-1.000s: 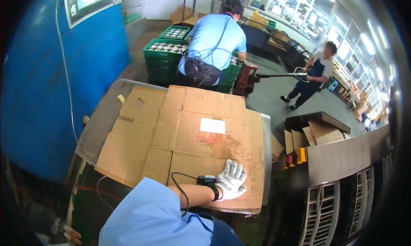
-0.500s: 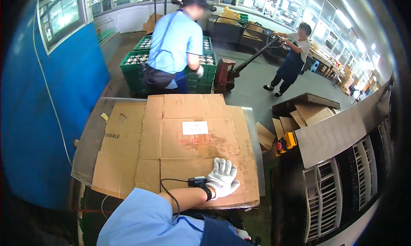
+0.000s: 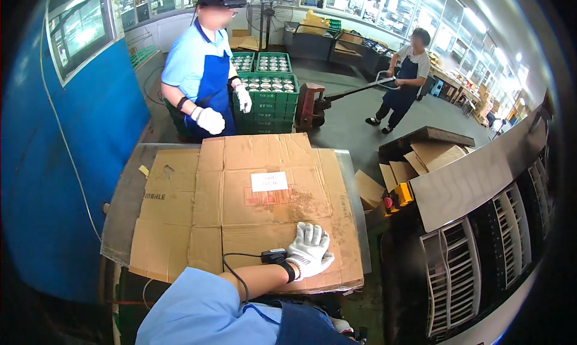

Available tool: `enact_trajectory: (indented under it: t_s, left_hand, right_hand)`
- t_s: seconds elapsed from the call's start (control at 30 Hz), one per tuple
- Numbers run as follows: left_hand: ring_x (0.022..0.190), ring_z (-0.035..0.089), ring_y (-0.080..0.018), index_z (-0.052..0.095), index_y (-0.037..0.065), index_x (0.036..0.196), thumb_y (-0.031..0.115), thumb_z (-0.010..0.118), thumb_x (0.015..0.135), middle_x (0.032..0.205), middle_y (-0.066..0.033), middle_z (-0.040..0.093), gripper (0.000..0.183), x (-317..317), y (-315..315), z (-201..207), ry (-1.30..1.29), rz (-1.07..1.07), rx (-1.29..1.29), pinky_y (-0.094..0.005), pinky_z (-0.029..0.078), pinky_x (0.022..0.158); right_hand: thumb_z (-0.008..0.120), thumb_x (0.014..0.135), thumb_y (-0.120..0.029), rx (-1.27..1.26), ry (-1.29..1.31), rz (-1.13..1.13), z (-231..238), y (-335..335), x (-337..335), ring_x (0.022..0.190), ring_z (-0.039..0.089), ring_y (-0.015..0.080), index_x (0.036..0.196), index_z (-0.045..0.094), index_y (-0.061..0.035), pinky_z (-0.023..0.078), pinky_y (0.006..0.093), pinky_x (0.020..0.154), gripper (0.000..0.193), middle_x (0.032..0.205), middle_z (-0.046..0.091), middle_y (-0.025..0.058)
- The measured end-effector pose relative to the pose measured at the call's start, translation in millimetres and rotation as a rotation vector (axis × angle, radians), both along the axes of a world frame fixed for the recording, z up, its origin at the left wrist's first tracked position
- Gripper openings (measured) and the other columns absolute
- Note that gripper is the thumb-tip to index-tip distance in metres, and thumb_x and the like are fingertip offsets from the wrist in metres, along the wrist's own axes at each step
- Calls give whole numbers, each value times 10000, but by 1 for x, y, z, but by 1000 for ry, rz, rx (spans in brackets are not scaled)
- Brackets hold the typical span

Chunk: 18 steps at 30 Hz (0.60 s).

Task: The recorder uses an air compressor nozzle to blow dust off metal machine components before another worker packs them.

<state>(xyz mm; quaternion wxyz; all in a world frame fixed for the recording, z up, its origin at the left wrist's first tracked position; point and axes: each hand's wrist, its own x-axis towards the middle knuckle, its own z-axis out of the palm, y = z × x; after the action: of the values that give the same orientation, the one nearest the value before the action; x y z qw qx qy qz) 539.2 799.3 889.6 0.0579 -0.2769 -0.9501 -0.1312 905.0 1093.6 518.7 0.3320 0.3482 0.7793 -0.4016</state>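
Flat on the cardboard sheet (image 3: 267,159) rests my left hand (image 3: 309,251), in a white knit glove, with its fingers stretched out and nothing held. A black strap and a small black device with a cable (image 3: 274,256) sit at that wrist. Creases run across the brown cardboard, which has a white paper label (image 3: 269,181), a red stamp and a dark stain. It lies over a grey metal tabletop (image 3: 117,225). Low by my apron, a small patch of white (image 3: 342,326) seems to be my right hand's glove; its fingers are hidden.
Beyond the table, a gloved co-worker (image 3: 201,69) stands beside green crates of round metal parts (image 3: 267,102). Another person (image 3: 406,81) holds the handle of a red pallet jack (image 3: 309,108). At right are cardboard scraps (image 3: 433,159), a red-and-yellow button box (image 3: 398,198) and a slotted machine (image 3: 451,273).
The nearer co-worker has straightened, turned toward the table and moved left, uncovering the crates. The pallet jack handle is lower. My left hand stays on the cardboard.
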Motion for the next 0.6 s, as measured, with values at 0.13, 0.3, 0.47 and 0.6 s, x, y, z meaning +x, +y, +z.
enact_trajectory:
  t_s: [0.13,0.3,0.47,0.6]
  left_hand:
    - [1270,405,-464,547,-17,1292,514,518,890,1295,-256,477,667,9,-35,-2,18,172,-75,-642,234,1112]
    - [1283,395,-476,536,-29,1304,507,507,898,1312,-272,470,674,-5,7,25,-61,-67,-19,-641,237,1108]
    - [1266,405,-468,532,-43,1296,490,489,901,1289,-268,478,665,1,-8,18,-34,14,-20,-636,245,1102]
    - [1218,427,-454,536,-51,1282,475,492,889,1254,-259,487,659,0,-7,12,-30,31,-46,-635,258,1087]
  right_hand:
    - [560,958,-511,-85,-148,241,102,-35,-123,1160,627,273,1217,702,-90,462,362,982,514,1210,698,173]
    - [608,952,-458,164,229,31,-33,-5,-3,991,659,256,1140,727,-54,496,351,885,461,1064,733,139]
    - [660,942,-378,-618,-264,-755,43,-12,-46,702,647,222,953,761,-57,513,344,660,337,809,715,88]
    - [680,923,-380,-454,-71,-370,84,-7,-61,639,616,208,897,759,-79,491,339,602,312,753,684,68]
